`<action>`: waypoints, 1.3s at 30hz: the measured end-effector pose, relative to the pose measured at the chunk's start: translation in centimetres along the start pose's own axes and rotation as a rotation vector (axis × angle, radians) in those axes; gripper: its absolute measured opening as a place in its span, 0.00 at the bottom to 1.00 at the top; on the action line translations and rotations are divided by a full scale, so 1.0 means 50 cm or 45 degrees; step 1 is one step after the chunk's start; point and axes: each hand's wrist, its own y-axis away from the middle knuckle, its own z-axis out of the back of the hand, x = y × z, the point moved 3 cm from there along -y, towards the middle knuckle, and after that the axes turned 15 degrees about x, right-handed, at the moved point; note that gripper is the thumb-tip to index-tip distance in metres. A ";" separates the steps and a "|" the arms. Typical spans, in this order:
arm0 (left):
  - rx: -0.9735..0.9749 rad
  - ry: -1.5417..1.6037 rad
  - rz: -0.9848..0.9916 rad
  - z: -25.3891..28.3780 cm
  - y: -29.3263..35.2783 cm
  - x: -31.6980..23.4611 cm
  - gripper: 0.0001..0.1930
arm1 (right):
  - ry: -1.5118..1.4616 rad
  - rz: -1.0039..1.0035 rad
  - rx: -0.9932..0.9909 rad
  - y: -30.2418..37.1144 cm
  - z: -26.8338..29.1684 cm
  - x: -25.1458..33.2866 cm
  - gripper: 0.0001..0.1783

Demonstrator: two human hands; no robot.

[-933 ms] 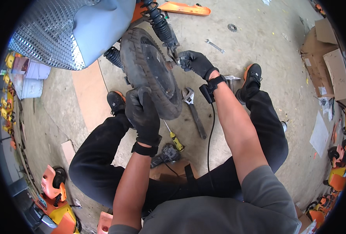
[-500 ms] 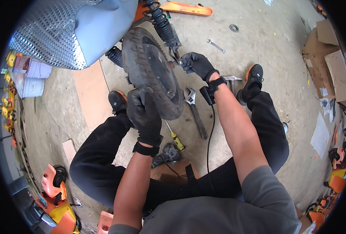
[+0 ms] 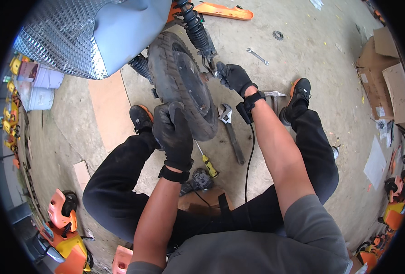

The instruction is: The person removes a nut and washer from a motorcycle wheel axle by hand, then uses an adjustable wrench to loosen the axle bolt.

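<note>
A black-tyred wheel (image 3: pixel 177 86) stands tilted between my feet, below a grey vehicle body (image 3: pixel 125 39). My left hand (image 3: pixel 173 132), in a black glove, is curled against the near left side of the tyre. My right hand (image 3: pixel 235 78), gloved too, is pinched at the axle end on the wheel's right, just under the foot of a black coil-spring shock absorber (image 3: pixel 195 29). A small shiny metal part shows by its fingertips; what they hold is mostly hidden.
Near the wheel lie an adjustable wrench (image 3: pixel 232 134), a yellow-handled screwdriver (image 3: pixel 209 165), a hammer (image 3: pixel 274 97) and a dark power tool (image 3: pixel 199 181). Farther off are a spanner (image 3: pixel 257 56), a toothed ring (image 3: pixel 278 35), an orange panel (image 3: pixel 225 11) and cardboard boxes (image 3: pixel 379 75).
The whole view has shifted slightly, so things sit a little farther right. Both hands stay at the same places on the wheel, with the right fingers slightly turned.
</note>
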 end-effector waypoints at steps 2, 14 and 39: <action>0.016 -0.020 0.027 0.002 0.002 0.005 0.09 | -0.037 -0.034 -0.023 0.002 -0.006 -0.005 0.14; -0.007 0.057 0.030 -0.002 0.003 0.010 0.09 | 0.166 -0.105 -0.010 -0.008 -0.001 0.001 0.13; -0.041 -0.010 -0.029 0.000 -0.001 0.003 0.09 | 0.186 0.019 -0.114 -0.001 -0.008 0.003 0.22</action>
